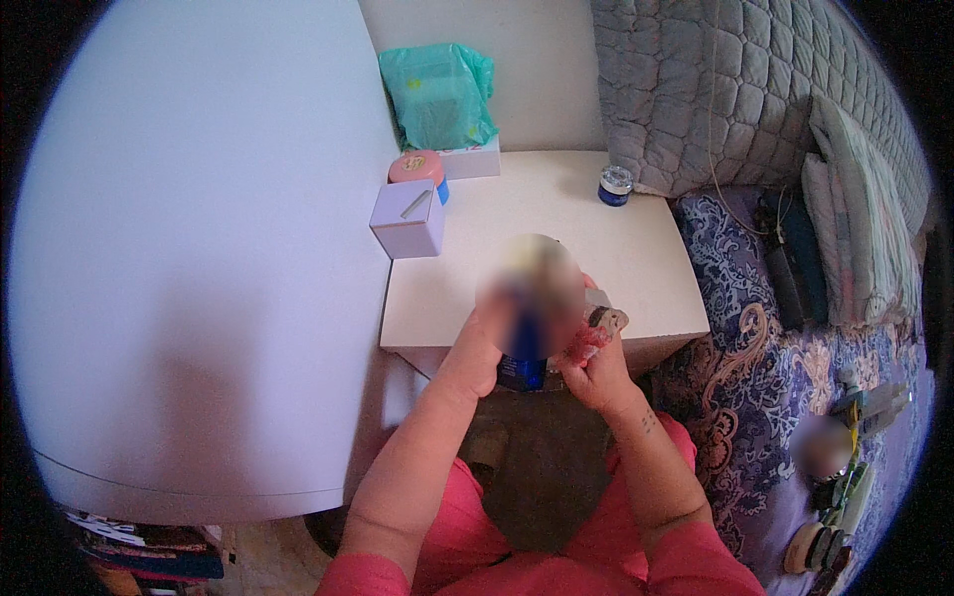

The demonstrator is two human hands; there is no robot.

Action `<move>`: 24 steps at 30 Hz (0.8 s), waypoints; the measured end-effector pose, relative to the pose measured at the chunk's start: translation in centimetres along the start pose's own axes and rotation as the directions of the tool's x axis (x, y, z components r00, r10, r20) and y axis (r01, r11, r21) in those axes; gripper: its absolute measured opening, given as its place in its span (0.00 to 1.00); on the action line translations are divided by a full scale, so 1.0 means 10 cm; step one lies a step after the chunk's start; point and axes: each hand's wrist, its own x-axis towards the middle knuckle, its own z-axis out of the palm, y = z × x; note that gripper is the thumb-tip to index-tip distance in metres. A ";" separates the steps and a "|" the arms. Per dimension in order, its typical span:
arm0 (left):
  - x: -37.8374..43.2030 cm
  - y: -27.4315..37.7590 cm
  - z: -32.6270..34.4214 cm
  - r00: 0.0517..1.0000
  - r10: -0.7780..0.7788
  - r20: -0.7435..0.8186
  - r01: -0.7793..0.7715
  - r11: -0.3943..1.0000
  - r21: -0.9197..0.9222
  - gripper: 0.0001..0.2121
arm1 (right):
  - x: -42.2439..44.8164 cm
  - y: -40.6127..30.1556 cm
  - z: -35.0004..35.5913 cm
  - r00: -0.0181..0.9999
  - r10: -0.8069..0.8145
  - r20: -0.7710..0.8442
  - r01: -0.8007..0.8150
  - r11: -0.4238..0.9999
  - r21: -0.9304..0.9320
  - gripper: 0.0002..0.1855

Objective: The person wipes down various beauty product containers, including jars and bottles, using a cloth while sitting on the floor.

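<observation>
Both of my hands are in front of me, over the near edge of a white cabinet top (536, 194). My left hand (484, 343) grips a dark blue container (525, 372) that bears small writing. A crumpled red and whitish cloth (595, 335) is bunched in my right hand (592, 376), beside the container. A round blurred patch covers the container's upper part and most of my fingers, so I cannot tell whether the cloth touches it. Farther back stands a small blue jar with a silvery lid (616, 186).
At the top's left stand a lilac box (408, 223), a pink-lidded jar (417, 167) and a white box (481, 158) below a teal plastic bag (440, 97). A large white panel (186, 186) rises left. Right, a patterned bedspread (738, 380) bears folded bedding (861, 223) and several toiletries (876, 410).
</observation>
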 end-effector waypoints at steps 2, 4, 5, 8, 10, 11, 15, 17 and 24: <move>0.01 0.04 -0.06 1.000 -0.005 0.012 0.007 0.996 -0.087 0.15 | -0.05 -0.04 -0.01 0.992 0.040 0.120 -0.036 0.999 -0.031 0.18; 0.04 0.02 -0.03 1.000 -0.030 -0.008 0.029 0.989 -0.147 0.14 | -0.13 -0.03 0.01 0.971 0.129 0.200 -0.142 0.988 0.054 0.19; 0.06 0.01 -0.02 0.998 -0.052 -0.035 0.044 0.979 -0.201 0.15 | -0.19 0.00 0.03 0.965 0.136 0.225 -0.155 0.986 0.069 0.19; 0.10 0.04 -0.15 0.986 -0.148 -0.078 0.124 0.960 -0.252 0.16 | -0.30 0.00 0.09 0.962 0.048 0.268 -0.082 0.989 0.119 0.19; 0.05 0.16 -0.18 0.964 -0.252 -0.086 0.226 0.945 -0.237 0.21 | -0.24 -0.07 0.08 0.967 -0.104 0.234 0.063 0.982 0.176 0.18; 0.05 0.16 -0.19 0.964 -0.252 -0.086 0.226 0.945 -0.236 0.21 | -0.25 -0.07 0.10 0.967 -0.104 0.233 0.064 0.982 0.176 0.18; 0.08 0.12 -0.20 0.974 -0.195 -0.111 0.156 0.946 -0.285 0.22 | -0.30 -0.07 0.10 0.981 0.062 0.186 -0.136 0.896 0.422 0.19; 0.10 0.09 -0.09 0.969 -0.216 -0.123 0.158 0.918 -0.362 0.24 | -0.30 -0.05 0.07 0.977 0.113 0.183 -0.183 0.884 0.430 0.20; 0.08 -0.02 -0.01 0.986 -0.167 -0.018 0.154 0.943 -0.296 0.24 | -0.16 -0.05 0.03 0.994 0.041 0.101 -0.072 0.943 0.325 0.23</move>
